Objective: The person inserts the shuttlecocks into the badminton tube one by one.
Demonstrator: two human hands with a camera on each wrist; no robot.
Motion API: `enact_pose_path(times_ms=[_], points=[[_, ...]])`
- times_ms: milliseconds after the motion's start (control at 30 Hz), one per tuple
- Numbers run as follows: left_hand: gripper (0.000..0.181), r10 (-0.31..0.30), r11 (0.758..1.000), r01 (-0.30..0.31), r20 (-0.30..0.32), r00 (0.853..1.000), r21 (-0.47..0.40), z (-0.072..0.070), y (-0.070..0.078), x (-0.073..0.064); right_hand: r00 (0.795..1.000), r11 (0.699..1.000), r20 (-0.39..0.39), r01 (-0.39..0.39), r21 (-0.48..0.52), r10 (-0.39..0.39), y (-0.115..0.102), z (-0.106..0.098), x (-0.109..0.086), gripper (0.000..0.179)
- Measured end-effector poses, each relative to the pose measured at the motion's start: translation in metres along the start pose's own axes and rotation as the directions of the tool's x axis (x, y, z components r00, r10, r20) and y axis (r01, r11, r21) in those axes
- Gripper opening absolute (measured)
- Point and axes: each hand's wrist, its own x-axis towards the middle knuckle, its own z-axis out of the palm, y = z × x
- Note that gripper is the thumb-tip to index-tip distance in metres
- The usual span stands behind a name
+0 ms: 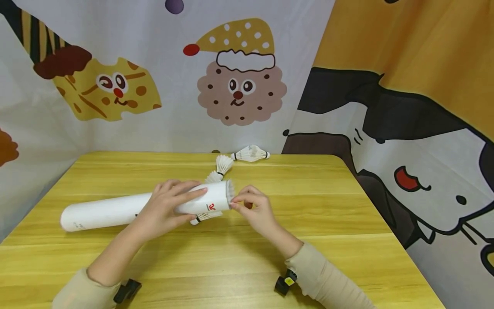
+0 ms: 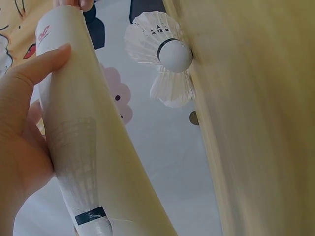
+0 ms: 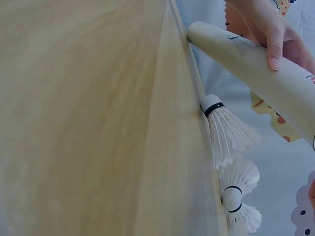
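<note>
My left hand [image 1: 166, 208] grips a long white shuttlecock tube [image 1: 108, 211] around its right half, fingers over the top and thumb on the near side. In the right wrist view the tube [image 3: 231, 56] slants, its closed end low near the table. A pale feathered edge of a shuttlecock [image 1: 230, 188] shows at the tube's right mouth. My right hand [image 1: 256, 210] pinches at that edge with thumb and forefinger; most of that shuttlecock is hidden inside. In the left wrist view, a shuttlecock picture is printed on the tube [image 2: 108, 162].
Behind the mouth lies a white shuttlecock [image 1: 224, 165], and one [image 1: 208, 216] shows partly beneath the tube. Two more shuttlecocks [image 1: 251, 153] lie skirt to skirt at the back edge. A cartoon-printed curtain [image 1: 173, 107] hangs behind the wooden table [image 1: 308, 206].
</note>
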Motion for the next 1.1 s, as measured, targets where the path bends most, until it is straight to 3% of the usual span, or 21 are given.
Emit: enact_pose_path(times_ms=[300, 533, 733, 1100], points=[[0.078, -0.009, 1.000, 0.009, 0.004, 1.000, 0.011, -0.001, 0.000, -0.001, 0.999, 0.999, 0.015, -0.031, -0.023, 0.031, -0.008, 0.004, 0.005, 0.009], [0.078, -0.012, 1.000, 0.012, -0.007, 1.000, 0.016, -0.001, -0.002, -0.002, 0.994, 0.995, 0.042, -0.097, -0.033, 0.098, -0.008, 0.007, 0.010, 0.008], [0.079, -0.005, 1.000, 0.005, -0.017, 1.000, 0.010, -0.001, -0.002, -0.002, 0.985, 0.988, 0.066, -0.156, -0.016, 0.157, -0.011, 0.009, 0.015, 0.008], [0.078, 0.002, 1.000, -0.002, -0.007, 1.000, 0.001, 0.001, -0.001, -0.001, 0.981, 0.983, 0.093, -0.177, 0.046, 0.172, -0.009, 0.015, 0.021, 0.009]])
